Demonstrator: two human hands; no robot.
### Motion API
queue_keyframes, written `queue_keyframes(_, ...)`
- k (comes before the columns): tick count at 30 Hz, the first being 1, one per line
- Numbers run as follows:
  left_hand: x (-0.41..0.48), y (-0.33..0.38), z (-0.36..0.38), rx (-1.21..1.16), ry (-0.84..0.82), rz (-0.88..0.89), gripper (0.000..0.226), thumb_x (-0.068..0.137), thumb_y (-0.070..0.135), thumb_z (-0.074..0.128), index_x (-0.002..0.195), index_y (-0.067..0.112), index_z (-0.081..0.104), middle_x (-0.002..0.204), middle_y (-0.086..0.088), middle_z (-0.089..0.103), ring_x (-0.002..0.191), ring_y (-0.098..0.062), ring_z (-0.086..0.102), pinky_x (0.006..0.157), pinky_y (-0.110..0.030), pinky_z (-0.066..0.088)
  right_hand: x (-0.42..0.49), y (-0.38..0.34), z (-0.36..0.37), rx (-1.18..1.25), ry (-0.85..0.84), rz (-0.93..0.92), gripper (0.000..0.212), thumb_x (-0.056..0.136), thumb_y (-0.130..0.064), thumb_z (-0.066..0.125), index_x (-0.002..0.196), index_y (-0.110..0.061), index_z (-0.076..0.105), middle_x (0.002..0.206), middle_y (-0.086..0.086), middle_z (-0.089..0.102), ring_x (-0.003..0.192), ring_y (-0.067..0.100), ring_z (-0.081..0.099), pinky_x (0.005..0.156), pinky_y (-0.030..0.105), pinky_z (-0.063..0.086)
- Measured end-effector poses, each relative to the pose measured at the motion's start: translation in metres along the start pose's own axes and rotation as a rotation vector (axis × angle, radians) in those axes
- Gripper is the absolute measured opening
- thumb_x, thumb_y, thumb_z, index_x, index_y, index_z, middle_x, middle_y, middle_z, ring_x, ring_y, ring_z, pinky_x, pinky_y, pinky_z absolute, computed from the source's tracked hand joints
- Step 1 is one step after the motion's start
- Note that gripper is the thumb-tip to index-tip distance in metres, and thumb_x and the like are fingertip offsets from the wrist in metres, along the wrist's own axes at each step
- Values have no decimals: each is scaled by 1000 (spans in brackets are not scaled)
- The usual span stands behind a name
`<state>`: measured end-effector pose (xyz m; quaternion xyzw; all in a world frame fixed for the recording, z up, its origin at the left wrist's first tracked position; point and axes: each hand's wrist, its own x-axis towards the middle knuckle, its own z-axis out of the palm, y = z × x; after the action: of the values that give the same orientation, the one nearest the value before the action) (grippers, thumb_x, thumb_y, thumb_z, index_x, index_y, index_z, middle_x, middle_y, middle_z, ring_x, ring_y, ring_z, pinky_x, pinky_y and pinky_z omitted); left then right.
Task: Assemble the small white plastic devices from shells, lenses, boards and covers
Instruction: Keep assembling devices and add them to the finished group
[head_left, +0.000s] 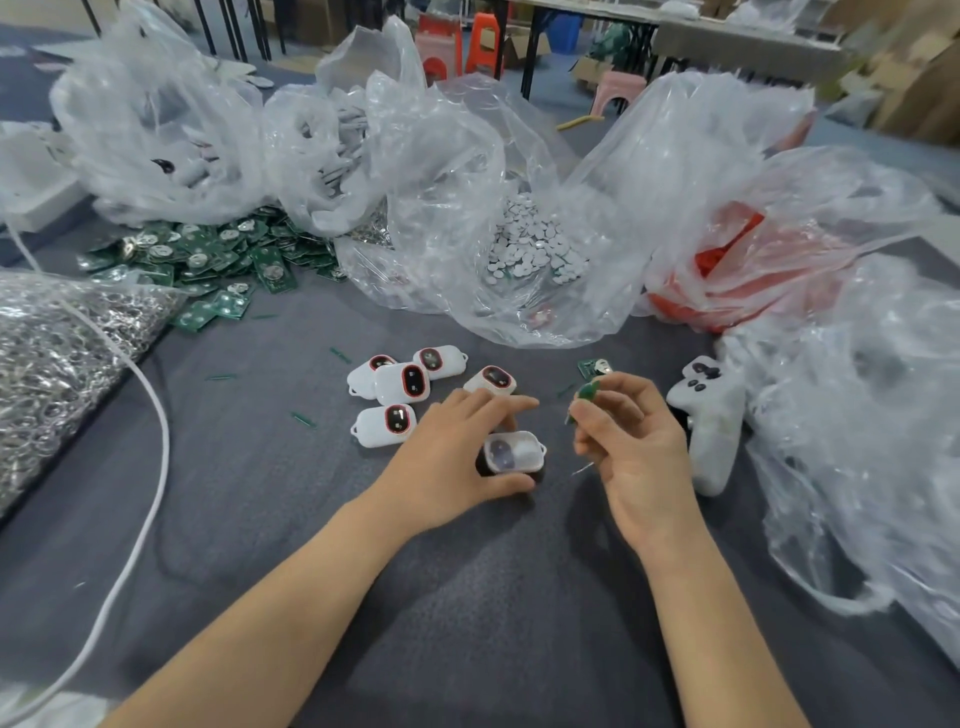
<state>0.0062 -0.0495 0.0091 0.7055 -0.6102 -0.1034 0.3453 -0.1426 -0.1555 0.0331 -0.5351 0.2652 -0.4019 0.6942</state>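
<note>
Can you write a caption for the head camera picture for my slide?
Left hand holds an open white shell while right hand pinches a green board.

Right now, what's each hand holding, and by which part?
Left hand grips the open white shell by its sides, thumb near, fingers far. Right hand pinches a small green board by its lower end.

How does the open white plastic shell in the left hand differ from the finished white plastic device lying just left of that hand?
The open white plastic shell lies hollow side up, no red ring showing; the finished white plastic device shows a dark, red-ringed window. The left hand grips the shell; the device lies loose on the grey cloth. Both are white rounded oblongs with an end loop.
</note>
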Motion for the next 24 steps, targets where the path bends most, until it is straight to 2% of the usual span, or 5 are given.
queue_keyframes(8,-1,-2,-5,-124,-77,14,76,76,18,69,143,34,37,124,25,55,127,-3,39,105,-44,34,0,0,1,-147,48,19,28,85,-2,65,78,-28,73,72,-4,68,48,9,52,46,20,44)
queue_keyframes(12,-2,-1,-6,-211,-5,-20,69,79,27,65,139,37,34,128,16,53,125,-6,42,109,-37,33,1,-1,1,-66,116,66,27,85,2,61,67,-18,58,69,-1,65,48,9,52,45,20,44)
queue_keyframes(16,-1,2,0,-52,23,-13,76,76,43,77,141,28,41,125,10,46,115,-13,45,103,-37,37,3,-4,-1,25,121,71,36,84,10,54,59,-13,40,96,8,70,41,11,46,39,20,38)
queue_keyframes(21,-1,-1,2,97,7,36,80,76,40,75,144,28,37,120,6,49,106,-13,41,97,-37,36,2,-4,4,101,116,75,29,78,-6,69,60,-12,47,62,1,63,46,8,53,45,18,46)
queue_keyframes(24,-2,-1,-1,36,-76,41,87,73,26,67,147,38,22,126,14,50,120,-10,36,103,-36,32,1,-4,4,112,91,88,15,77,-9,68,66,-9,57,60,4,64,51,8,59,51,18,51)
